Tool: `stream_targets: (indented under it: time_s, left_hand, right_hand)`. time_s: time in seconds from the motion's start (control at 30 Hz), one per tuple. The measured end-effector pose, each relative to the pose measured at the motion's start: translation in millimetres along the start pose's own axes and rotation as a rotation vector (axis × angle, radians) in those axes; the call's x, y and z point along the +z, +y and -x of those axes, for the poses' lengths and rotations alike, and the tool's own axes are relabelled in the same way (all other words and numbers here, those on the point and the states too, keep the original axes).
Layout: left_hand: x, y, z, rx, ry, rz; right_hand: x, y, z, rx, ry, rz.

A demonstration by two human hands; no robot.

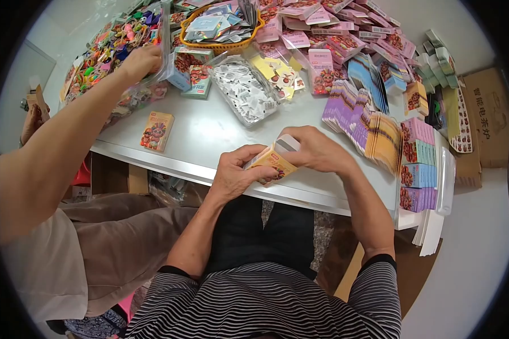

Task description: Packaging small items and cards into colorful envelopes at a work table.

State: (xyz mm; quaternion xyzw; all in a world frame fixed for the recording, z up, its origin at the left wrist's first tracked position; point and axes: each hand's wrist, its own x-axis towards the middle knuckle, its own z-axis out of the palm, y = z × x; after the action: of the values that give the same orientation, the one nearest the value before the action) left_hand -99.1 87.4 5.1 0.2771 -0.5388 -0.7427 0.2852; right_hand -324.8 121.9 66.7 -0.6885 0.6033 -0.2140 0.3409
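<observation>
Over the table's front edge, my left hand (238, 172) is wrapped round a small orange carton (272, 165) with a printed picture on its front. The carton is tilted, and a pale grey-white flap or card (289, 142) stands up at its upper end. Closed against that same end is my right hand (314, 148); its fingertips are partly hidden behind the flap and carton. To the left, a similar orange carton (156, 131) lies on the table. Beyond my hands sits a clear tray (244, 116) of small white printed packets.
A co-worker's arm (79, 121) reaches from the left into a bin of colourful trinkets (110, 56). Fanned flat purple cartons (345, 116) and orange cartons (382, 141) lie at right, beside stacked boxes (418, 175). Pink boxes (342, 45) and a yellow basket (223, 44) fill the back.
</observation>
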Motion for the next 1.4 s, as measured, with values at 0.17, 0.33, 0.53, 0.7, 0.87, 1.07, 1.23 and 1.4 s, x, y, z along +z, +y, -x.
stream_targets:
  time_s: [0.17, 0.33, 0.53, 0.7, 0.87, 1.07, 1.23, 1.4]
  left_hand:
    - [-1, 5, -1, 0.019, 0.008, 0.116]
    - [-3, 3, -1, 0.037, 0.019, 0.080]
    - [-3, 3, -1, 0.028, -0.011, -0.073]
    - [1, 0, -1, 0.058, 0.065, 0.071]
    - [6, 2, -4, 0.041, 0.069, 0.055]
    - [2, -1, -3, 0.050, 0.069, -0.026]
    - [2, -1, -4, 0.068, 0.085, 0.023]
    - [0, -4, -3, 0.072, 0.088, 0.016]
  right_hand:
    - [-29, 0, 6, 0.167, -0.184, -0.593]
    - [-23, 5, 3, 0.154, -0.171, -0.638]
    - [-16, -1, -4, 0.040, -0.103, -0.122]
    - [-61, -7, -32, 0.101, 0.156, -0.456]
    - [-59, 44, -121, -0.105, 0.358, 0.422]
    - [-42, 32, -157, 0.128, 0.214, 0.654]
    - [-38, 38, -155, 0.035, 0.355, 0.606]
    - [-42, 45, -150, 0.044, 0.456, 0.120]
